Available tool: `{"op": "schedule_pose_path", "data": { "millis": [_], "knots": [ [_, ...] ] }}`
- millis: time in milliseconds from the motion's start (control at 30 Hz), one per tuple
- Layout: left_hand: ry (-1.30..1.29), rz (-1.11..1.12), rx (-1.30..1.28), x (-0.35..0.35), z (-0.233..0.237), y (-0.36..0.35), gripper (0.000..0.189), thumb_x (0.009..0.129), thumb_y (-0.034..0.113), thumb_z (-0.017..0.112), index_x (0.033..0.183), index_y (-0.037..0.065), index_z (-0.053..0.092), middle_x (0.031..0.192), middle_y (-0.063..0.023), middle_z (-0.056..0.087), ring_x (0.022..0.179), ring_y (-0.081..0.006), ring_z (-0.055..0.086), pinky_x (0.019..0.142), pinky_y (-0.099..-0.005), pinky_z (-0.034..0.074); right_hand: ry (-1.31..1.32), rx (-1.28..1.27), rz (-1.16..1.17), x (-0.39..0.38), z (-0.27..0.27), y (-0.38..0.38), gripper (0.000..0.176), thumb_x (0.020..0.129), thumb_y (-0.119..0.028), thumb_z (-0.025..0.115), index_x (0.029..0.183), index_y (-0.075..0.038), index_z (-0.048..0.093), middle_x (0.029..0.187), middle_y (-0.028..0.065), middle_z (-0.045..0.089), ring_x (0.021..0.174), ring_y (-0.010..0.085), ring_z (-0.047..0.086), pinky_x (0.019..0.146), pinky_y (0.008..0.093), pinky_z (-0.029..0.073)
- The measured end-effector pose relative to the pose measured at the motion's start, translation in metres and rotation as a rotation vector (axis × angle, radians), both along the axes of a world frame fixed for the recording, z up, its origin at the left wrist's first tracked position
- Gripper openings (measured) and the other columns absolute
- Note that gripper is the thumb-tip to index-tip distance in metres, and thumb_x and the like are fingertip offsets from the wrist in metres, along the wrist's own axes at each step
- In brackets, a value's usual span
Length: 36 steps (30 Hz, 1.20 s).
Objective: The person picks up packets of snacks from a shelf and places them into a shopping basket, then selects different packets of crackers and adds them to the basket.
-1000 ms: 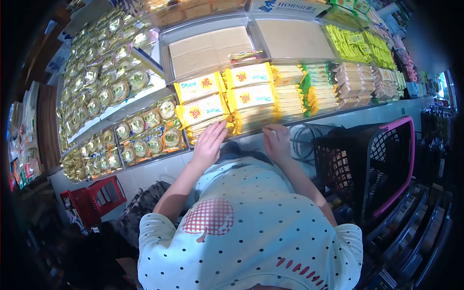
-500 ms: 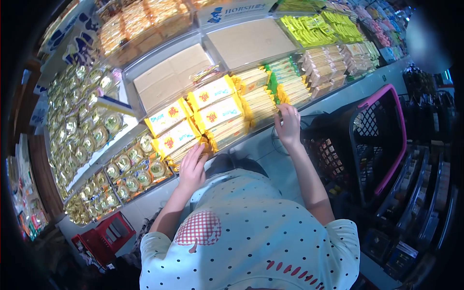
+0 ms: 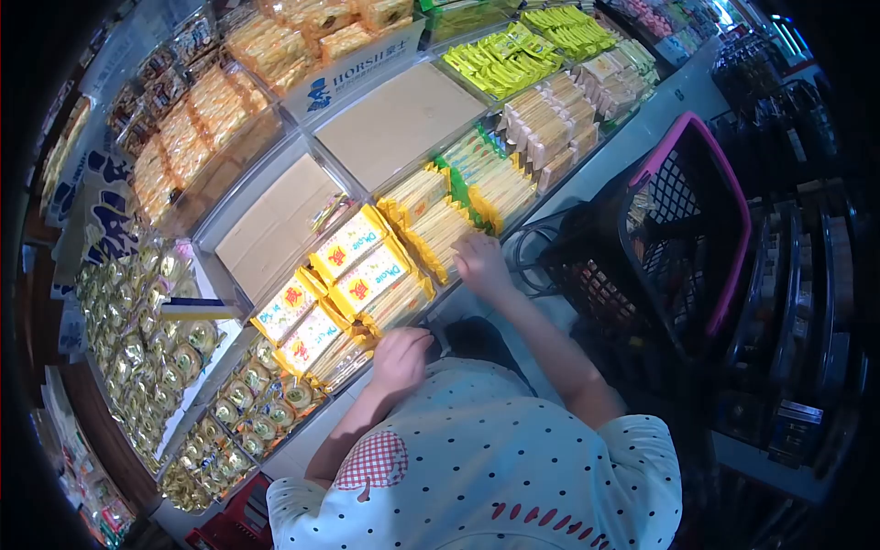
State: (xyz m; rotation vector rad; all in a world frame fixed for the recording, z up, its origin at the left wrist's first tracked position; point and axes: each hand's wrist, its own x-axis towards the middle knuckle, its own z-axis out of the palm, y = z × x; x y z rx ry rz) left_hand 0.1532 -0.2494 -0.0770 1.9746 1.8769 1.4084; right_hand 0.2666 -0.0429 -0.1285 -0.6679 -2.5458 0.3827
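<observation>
My left hand (image 3: 401,360) is just in front of the bin's front edge, its fingers curled in with nothing showing in them. Close to it are yellow-and-white snack packets (image 3: 365,280), piled flat in rows with red and blue print. Farther right, my right hand (image 3: 481,264) is at the bin edge, fingers loosely bent and nothing seen in its grasp. Its fingertips lie right by the ends of yellow packets standing on edge (image 3: 438,226). Beside those is a row of green and yellow packets (image 3: 490,179).
Cardboard-floored compartments (image 3: 280,215) lie behind the packets. Round wrapped pastries (image 3: 261,403) fill the bins at left, and bright green packets (image 3: 504,60) are at the back. On the right stands a black shopping basket (image 3: 596,247) with a pink handle (image 3: 744,229). A red basket (image 3: 234,518) is low at left.
The view has turned, so the display slants more. My left hand has drawn back off the yellow packets and its fingers have curled. My right hand has pulled back toward the bin's front edge.
</observation>
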Motion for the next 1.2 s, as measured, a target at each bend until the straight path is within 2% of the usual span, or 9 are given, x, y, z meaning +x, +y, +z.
{"op": "schedule_pose_path", "data": {
  "millis": [133,267,400,533,767,833,967,1100,1200],
  "knots": [
    [-0.019,-0.130,-0.045,0.014,0.011,0.040,0.020,0.062,0.000,0.056,0.082,0.002,0.059,0.087,-0.0083,0.058,0.078,-0.0249,0.056,0.068,-0.0342,0.045,-0.001,-0.043,-0.080,0.027,0.024,0.001,0.018,0.074,-0.010,0.060,0.092,-0.007,0.057,0.094,0.0069,0.055,0.092,0.0259,0.051,0.081,0.0399,0.038],
    [-0.092,-0.189,-0.091,0.029,0.017,0.077,0.020,0.064,-0.003,0.055,0.082,0.001,0.059,0.087,-0.0096,0.058,0.079,-0.0267,0.056,0.069,-0.0345,0.046,0.063,0.020,-0.095,0.073,0.117,-0.003,0.023,0.072,-0.008,0.062,0.094,-0.006,0.057,0.096,0.0073,0.055,0.092,0.0253,0.052,0.083,0.0396,0.038],
    [-0.103,-0.186,-0.112,0.052,0.005,0.113,0.019,0.066,-0.006,0.054,0.084,0.000,0.058,0.087,-0.0115,0.057,0.081,-0.0287,0.055,0.070,-0.0350,0.046,0.095,0.207,-0.272,0.152,0.192,0.017,0.026,0.069,-0.003,0.065,0.094,-0.004,0.058,0.097,0.0087,0.056,0.091,0.0261,0.054,0.081,0.0387,0.039],
    [-0.054,-0.187,-0.114,0.081,0.001,0.159,0.020,0.065,-0.005,0.054,0.084,0.001,0.057,0.089,-0.0119,0.056,0.084,-0.0294,0.054,0.072,-0.0357,0.045,-0.012,0.248,-0.411,0.239,0.219,0.056,0.024,0.069,0.001,0.064,0.092,-0.001,0.058,0.093,0.0099,0.057,0.089,0.0261,0.054,0.080,0.0367,0.040],
    [0.079,-0.046,-0.190,0.122,-0.002,0.242,0.019,0.067,-0.005,0.056,0.085,0.001,0.057,0.096,-0.0128,0.054,0.092,-0.0308,0.051,0.079,-0.0376,0.042,-0.350,0.132,-0.678,0.357,0.225,0.120,0.029,0.077,-0.011,0.062,0.104,-0.002,0.056,0.103,0.0114,0.055,0.100,0.0278,0.051,0.088,0.0383,0.037],
    [0.118,-0.021,-0.262,0.120,-0.013,0.262,0.029,0.066,-0.002,0.055,0.095,0.002,0.056,0.105,-0.0147,0.051,0.099,-0.0321,0.047,0.084,-0.0405,0.039,-0.388,0.081,-0.812,0.393,0.219,0.142,0.033,0.079,-0.016,0.061,0.108,-0.003,0.054,0.109,0.0116,0.053,0.105,0.0280,0.048,0.091,0.0400,0.034],
    [0.289,0.253,-0.293,0.115,-0.028,0.290,0.042,0.067,0.000,0.056,0.108,0.002,0.050,0.112,-0.0170,0.046,0.106,-0.0325,0.043,0.087,-0.0415,0.037,-0.634,0.200,-1.060,0.453,0.189,0.179,0.046,0.082,-0.026,0.058,0.123,-0.009,0.046,0.131,0.0119,0.038,0.128,0.0290,0.028,0.103,0.0487,0.021],
    [0.396,0.322,-0.417,0.104,-0.051,0.298,0.048,0.068,0.002,0.056,0.115,0.002,0.047,0.114,-0.0170,0.046,0.106,-0.0324,0.044,0.089,-0.0404,0.035,-0.687,0.124,-1.116,0.471,0.163,0.198,0.050,0.082,-0.029,0.058,0.126,-0.011,0.043,0.136,0.0113,0.034,0.130,0.0298,0.024,0.104,0.0519,0.017],
    [0.428,0.341,-0.433,0.104,-0.058,0.298,0.049,0.069,0.004,0.057,0.116,0.003,0.047,0.114,-0.0166,0.046,0.104,-0.0314,0.045,0.087,-0.0398,0.036,-0.529,0.095,-1.100,0.482,0.155,0.203,0.049,0.083,-0.031,0.057,0.125,-0.011,0.045,0.136,0.0115,0.034,0.130,0.0301,0.024,0.105,0.0479,0.017]
  ]
}}
